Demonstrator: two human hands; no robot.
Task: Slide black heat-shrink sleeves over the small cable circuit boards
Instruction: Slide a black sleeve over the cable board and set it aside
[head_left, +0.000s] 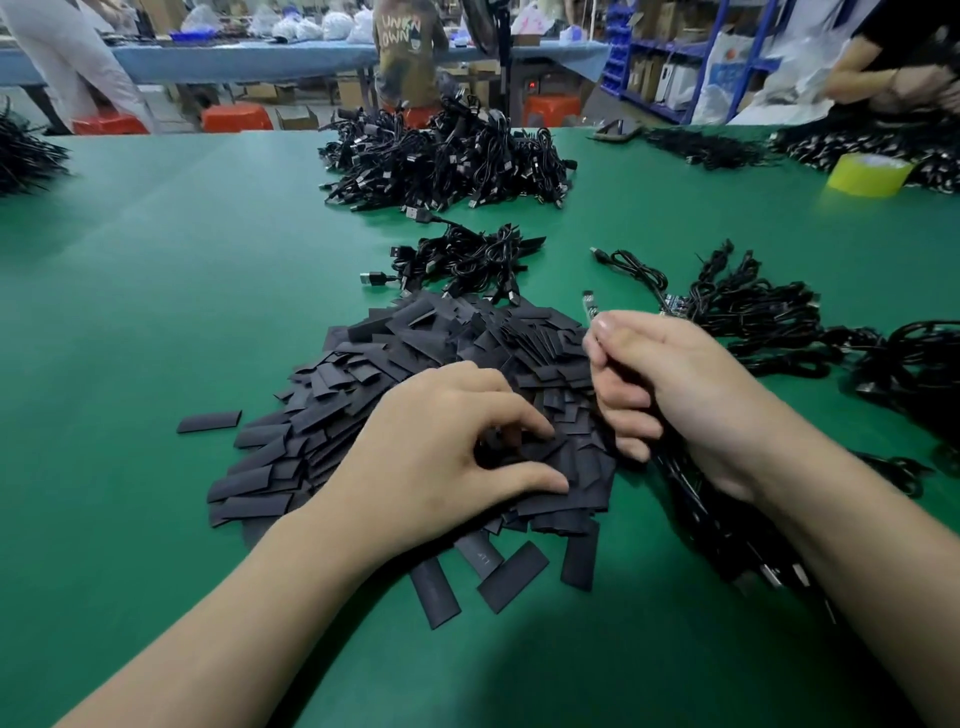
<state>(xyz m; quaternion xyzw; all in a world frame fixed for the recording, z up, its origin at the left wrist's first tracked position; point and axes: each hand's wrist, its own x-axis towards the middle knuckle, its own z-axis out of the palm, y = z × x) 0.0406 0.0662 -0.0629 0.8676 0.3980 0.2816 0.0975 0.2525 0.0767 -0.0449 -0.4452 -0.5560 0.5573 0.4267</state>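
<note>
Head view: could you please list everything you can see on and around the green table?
table: one, green, fills the view
heat-shrink sleeves: large pile, black, centre, a few loose nearer
cable heap: one, black, far centre
small cable bundle: one, black, between heap and sleeves
loose cables: many, black, right side
circuit board: one, blue, among the right-side cables
tape roll: one, yellow, far right
stools: several, red-orange, beyond the table
left hand: pinches sleeves in the pile
right hand: grips held cables
</note>
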